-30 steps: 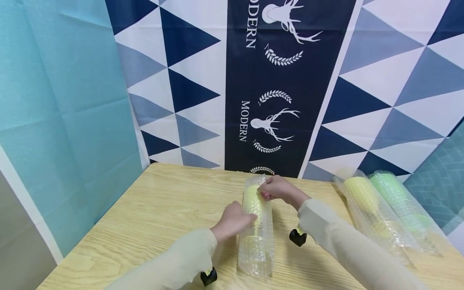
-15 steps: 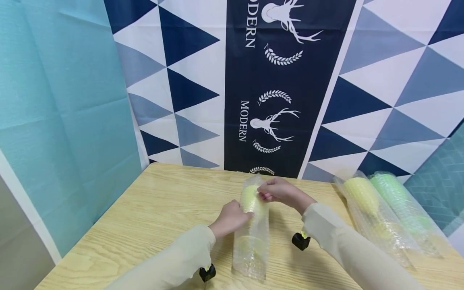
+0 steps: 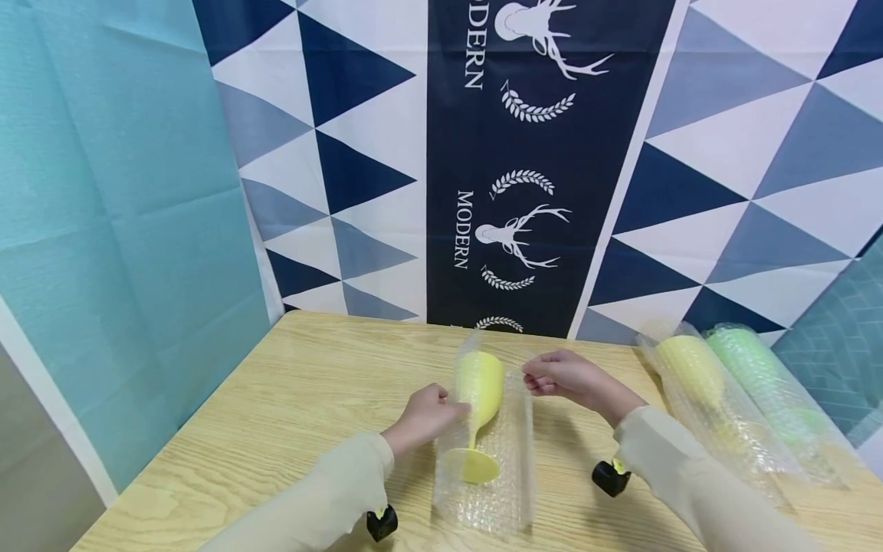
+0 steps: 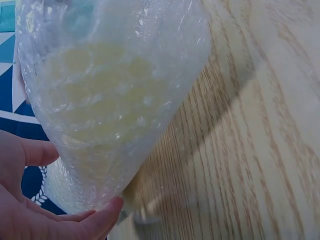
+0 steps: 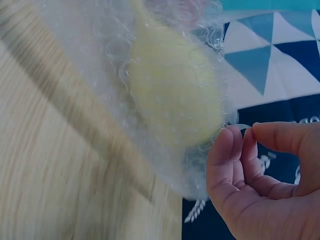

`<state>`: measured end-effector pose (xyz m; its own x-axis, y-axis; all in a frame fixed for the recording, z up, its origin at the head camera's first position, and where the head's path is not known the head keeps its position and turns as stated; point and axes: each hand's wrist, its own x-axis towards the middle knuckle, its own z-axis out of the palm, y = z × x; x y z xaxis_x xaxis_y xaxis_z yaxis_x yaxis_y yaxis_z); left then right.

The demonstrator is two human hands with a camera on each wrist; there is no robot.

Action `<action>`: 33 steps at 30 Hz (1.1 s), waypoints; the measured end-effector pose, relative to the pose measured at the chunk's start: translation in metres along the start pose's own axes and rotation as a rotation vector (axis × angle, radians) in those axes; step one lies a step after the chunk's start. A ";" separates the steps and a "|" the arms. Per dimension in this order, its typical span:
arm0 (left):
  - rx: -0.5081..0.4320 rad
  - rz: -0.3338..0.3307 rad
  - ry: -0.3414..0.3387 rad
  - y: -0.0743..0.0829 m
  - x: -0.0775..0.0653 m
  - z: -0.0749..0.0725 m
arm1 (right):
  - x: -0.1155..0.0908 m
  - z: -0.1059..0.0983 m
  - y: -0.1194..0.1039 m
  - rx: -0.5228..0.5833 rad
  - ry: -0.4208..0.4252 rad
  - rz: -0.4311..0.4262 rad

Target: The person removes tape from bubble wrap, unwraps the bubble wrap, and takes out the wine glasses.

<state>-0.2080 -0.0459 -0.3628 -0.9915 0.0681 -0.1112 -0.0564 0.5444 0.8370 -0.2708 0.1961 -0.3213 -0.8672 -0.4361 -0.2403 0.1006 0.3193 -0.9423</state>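
A yellow goblet (image 3: 491, 387) lies in a sheet of bubble wrap (image 3: 513, 468) at the middle of the table, its round foot toward the person. The wrap is folded back on the right, baring much of the bowl, stem and foot. From the left, my left hand (image 3: 426, 418) grips the wrapped goblet near the base of its bowl, thumb over the wrap. My right hand (image 3: 569, 379) pinches the upper right edge of the bubble wrap between thumb and fingertips, apart from the goblet. In the right wrist view, that hand (image 5: 265, 185) holds a thin edge of clear film.
To the right lie two more bubble-wrapped goblets, a yellow one (image 3: 693, 372) and a green one (image 3: 748, 360). The wooden table (image 3: 331, 368) ends at a patterned cloth (image 3: 372, 184) behind and a light blue cloth (image 3: 138, 230) on the left.
My right hand has moved right with the edge of the bubble wrap, opening the wrap and uncovering the yellow goblet. My left hand has shifted slightly left, still holding on.
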 end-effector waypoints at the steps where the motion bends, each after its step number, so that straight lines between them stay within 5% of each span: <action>1: -0.001 -0.001 -0.001 0.000 -0.001 -0.001 | -0.003 -0.004 0.003 0.007 -0.001 0.003; 14: -0.033 -0.020 -0.024 -0.011 0.000 -0.003 | -0.033 -0.038 0.037 0.115 -0.057 0.057; 21: -0.023 -0.006 -0.029 -0.012 0.001 -0.001 | -0.041 -0.040 0.036 0.182 -0.078 0.083; 27: -0.022 -0.006 -0.030 -0.009 0.001 -0.001 | -0.044 -0.021 0.020 0.100 -0.105 -0.009; 33: -0.026 -0.001 -0.037 -0.007 0.001 -0.001 | -0.052 0.013 0.010 -0.146 -0.011 -0.070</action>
<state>-0.2091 -0.0509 -0.3682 -0.9864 0.0990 -0.1312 -0.0608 0.5223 0.8506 -0.2186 0.2113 -0.3216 -0.8641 -0.4707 -0.1786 -0.0324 0.4061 -0.9133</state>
